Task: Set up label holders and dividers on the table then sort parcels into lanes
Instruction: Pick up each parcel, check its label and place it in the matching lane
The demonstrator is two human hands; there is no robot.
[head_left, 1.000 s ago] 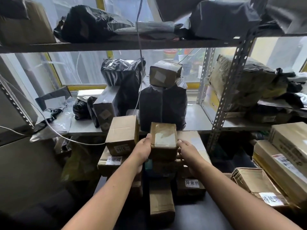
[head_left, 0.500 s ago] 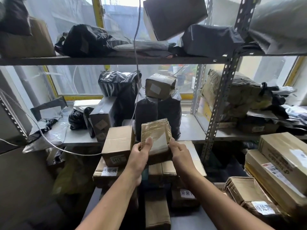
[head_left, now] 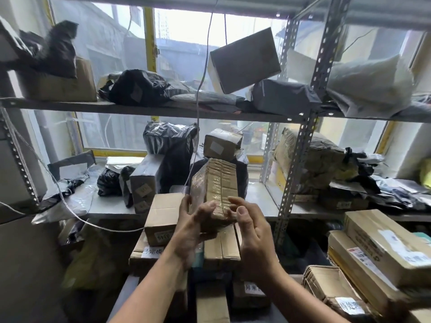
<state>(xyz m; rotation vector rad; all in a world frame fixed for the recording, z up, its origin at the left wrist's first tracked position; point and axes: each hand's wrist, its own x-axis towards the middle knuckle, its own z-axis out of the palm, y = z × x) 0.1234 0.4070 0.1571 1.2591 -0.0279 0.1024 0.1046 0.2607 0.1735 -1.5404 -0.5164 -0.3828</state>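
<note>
Cardboard boxes [head_left: 221, 250] are lying closest, packed side by side below the hands, and white labels [head_left: 253, 287] with handwriting are showing on some of them. Above them the left hand [head_left: 193, 229] is gripping the taped parcel [head_left: 218, 183] at its lower left side, with the fingers curled around the edge. The right hand [head_left: 254, 236] is holding the lower right side, with its bent fingertips pressing on the taped face. The parcel is being held in the air, tilted with its far end raised, over the boxes and just beside a plain brown box [head_left: 163, 215]. Behind it black plastic bags [head_left: 170, 155] and a small box [head_left: 221, 144] are sitting on the metal shelf [head_left: 258, 197]. Farther back the window [head_left: 182, 31] is letting in grey daylight.
</note>
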